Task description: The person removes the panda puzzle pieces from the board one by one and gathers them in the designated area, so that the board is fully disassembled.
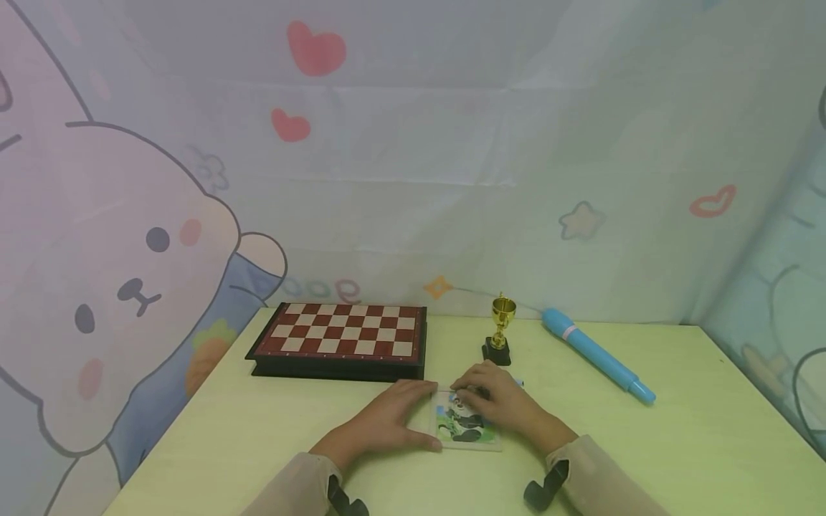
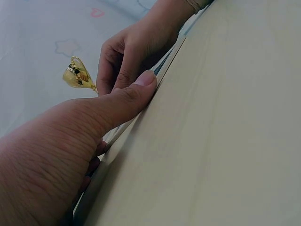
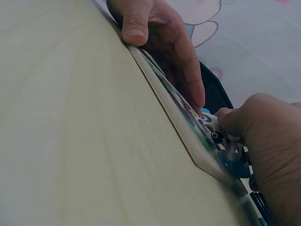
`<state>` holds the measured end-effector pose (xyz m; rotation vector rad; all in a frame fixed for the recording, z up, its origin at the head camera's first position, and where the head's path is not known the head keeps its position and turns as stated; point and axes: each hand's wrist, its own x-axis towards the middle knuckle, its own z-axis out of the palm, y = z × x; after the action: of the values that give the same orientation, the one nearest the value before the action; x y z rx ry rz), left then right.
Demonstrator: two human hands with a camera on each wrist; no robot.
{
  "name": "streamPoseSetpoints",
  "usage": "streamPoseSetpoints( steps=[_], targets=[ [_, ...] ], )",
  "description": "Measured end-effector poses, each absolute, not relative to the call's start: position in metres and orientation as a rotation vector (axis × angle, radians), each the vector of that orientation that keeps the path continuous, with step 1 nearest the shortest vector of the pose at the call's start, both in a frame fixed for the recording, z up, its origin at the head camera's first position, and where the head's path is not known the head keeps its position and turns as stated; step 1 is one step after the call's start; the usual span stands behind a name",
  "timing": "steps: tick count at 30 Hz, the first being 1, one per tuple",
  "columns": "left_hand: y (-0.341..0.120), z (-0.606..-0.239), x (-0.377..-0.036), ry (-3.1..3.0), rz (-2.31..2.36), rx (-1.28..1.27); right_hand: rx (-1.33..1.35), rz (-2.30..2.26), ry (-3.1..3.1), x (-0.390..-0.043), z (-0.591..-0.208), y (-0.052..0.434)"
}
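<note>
A flat panda picture puzzle board (image 1: 466, 430) lies on the pale table near the front middle. My left hand (image 1: 413, 416) grips the board's left edge, thumb on the near side and fingers over the far side, seen also in the right wrist view as the left hand (image 3: 160, 37). My right hand (image 1: 474, 395) rests on the board's top right part with curled fingers. Its fingertips pinch a small panda-printed puzzle piece (image 3: 210, 123) on the board (image 3: 178, 120). The left wrist view shows my thumb (image 2: 141, 87) against the board's edge (image 2: 167, 61).
A red and cream chessboard case (image 1: 342, 337) lies behind the hands to the left. A small gold trophy cup (image 1: 501, 330) stands just behind my right hand. A blue marker-like tube (image 1: 596, 355) lies at the back right. A cartoon-print curtain surrounds the table (image 1: 677, 444).
</note>
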<state>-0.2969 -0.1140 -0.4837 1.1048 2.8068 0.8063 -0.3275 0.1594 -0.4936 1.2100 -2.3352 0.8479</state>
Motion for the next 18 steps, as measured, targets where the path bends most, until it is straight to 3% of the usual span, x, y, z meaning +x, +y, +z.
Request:
streamPoseSetpoints(
  steps=[18],
  targets=[
    [-0.1135,-0.482,-0.2955,2.798,0.805,1.053,1.165,1.077,-2.409,-0.3228,-0.4874,0.1619]
  ],
)
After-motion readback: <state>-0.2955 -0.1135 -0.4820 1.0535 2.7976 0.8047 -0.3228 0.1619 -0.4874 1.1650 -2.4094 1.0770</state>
